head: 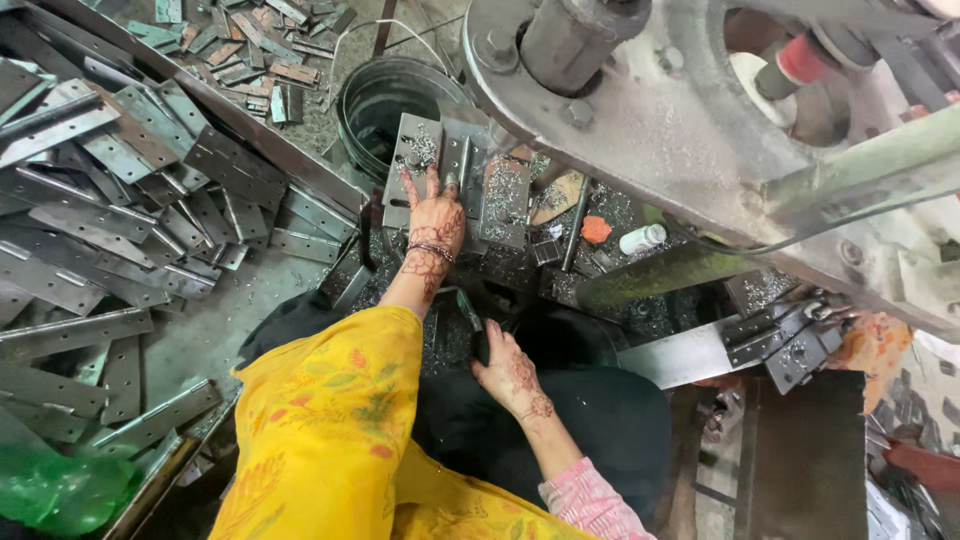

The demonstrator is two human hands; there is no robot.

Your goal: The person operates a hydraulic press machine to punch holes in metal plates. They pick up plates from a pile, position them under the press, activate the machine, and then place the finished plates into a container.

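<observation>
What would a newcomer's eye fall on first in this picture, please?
Probably the left hand, patterned with henna, pressing flat on a grey metal hinge plate at the machine's bed in the centre. To the left lies a big heap of hinge plates. The right hand rests lower, near the lap, on a dark object.

Left hand outstretched, fingers spread

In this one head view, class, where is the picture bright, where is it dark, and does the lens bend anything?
Head view: the machine frame is brightly lit; the lap area under the right hand lies in deep shadow; the metal strips glint and straight edges bow toward the corners.
</observation>
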